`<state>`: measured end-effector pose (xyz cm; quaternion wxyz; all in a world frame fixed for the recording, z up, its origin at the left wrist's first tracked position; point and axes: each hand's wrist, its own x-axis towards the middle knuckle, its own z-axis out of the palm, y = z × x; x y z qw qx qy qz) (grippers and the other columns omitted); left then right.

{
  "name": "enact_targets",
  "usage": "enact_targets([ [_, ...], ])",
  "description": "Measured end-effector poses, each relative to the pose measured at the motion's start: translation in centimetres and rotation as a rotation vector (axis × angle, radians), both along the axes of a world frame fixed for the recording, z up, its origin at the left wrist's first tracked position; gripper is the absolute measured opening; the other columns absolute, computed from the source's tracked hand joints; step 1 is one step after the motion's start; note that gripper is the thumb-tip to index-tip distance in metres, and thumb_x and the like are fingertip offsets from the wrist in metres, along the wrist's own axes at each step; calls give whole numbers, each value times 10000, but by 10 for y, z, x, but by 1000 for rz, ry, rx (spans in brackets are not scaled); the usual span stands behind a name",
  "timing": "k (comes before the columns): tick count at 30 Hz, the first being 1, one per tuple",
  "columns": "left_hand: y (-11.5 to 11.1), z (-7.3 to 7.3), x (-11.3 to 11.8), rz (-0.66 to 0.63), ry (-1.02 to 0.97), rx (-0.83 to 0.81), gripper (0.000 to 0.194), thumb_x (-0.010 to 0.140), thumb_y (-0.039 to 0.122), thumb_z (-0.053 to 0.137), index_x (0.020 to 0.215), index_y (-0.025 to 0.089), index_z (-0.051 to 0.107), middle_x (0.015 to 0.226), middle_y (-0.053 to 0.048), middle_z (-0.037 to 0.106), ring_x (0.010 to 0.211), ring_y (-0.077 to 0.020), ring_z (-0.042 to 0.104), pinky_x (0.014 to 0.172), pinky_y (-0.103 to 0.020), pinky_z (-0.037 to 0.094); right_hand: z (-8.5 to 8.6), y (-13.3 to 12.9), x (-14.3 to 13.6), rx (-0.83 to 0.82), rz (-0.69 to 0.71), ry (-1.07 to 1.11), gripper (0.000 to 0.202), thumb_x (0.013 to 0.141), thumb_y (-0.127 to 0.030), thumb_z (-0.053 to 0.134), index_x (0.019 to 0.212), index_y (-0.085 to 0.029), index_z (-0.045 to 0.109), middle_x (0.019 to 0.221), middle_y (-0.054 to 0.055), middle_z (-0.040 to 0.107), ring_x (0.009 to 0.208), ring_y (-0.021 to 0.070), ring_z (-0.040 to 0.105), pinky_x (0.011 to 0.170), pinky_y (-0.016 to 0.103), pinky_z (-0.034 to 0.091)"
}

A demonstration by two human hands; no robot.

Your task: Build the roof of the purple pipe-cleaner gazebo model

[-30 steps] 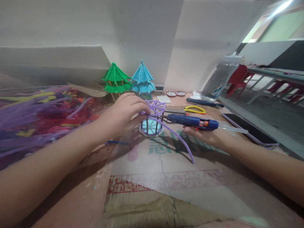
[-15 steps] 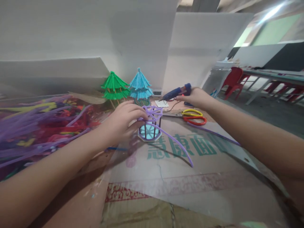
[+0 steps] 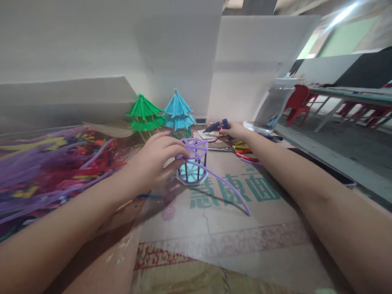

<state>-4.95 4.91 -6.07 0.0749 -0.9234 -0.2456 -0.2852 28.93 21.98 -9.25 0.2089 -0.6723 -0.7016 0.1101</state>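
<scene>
My left hand [image 3: 161,161] pinches the top edge of a small pavilion frame [image 3: 197,153]. The frame has a purple pipe-cleaner top, dark posts and a pale blue eight-sided base. From the pinch a loose purple pipe cleaner [image 3: 232,188] curves out to the right above the cardboard. Farther back, my right hand [image 3: 237,130] is closed round the handle of a dark blue glue gun [image 3: 215,126], held low with its nozzle pointing left over a small white pad [image 3: 205,134]. My fingers partly hide the handle.
Green [image 3: 145,112] and light blue [image 3: 178,112] tiered-roof models stand behind the frame. Scissors [image 3: 245,155] lie partly under my right forearm. Purple and coloured pipe cleaners [image 3: 55,163] pile up at left. A clear plastic jar [image 3: 274,104] and a dark phone-like slab [image 3: 324,165] are at right.
My right hand has lowered the glue gun leftward and down toward the white pad. My left hand keeps its pinch on the frame. The view has shifted slightly, showing more of the jar.
</scene>
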Motion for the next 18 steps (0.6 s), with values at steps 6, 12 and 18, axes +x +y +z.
enact_targets([
  [6, 0, 0, 1, 7, -6, -23, 168, 991, 211, 537, 1040, 214, 698, 1116, -72, 763, 1072, -233, 678, 1066, -466, 427, 8, -17, 12, 46, -33, -214, 302, 899, -312, 713, 1128, -120, 756, 1031, 159, 791, 885, 253, 725, 774, 322, 516],
  [12, 0, -1, 1, -5, -12, -12, 159, 991, 204, 542, 1045, 213, 691, 1108, -68, 763, 1070, -239, 677, 1056, -473, 429, 15, -52, -6, 210, 89, -458, 312, 986, -375, 562, 1165, -176, 723, 1128, 165, 766, 1031, 296, 694, 827, 348, 468],
  [18, 2, -1, 1, -23, -7, 21, 170, 996, 216, 530, 1053, 213, 690, 1099, -68, 765, 1043, -240, 688, 1029, -470, 436, 8, -37, -42, 178, 424, -656, 385, 926, -467, 637, 1230, -254, 739, 1113, 129, 783, 1011, 313, 701, 790, 341, 438],
])
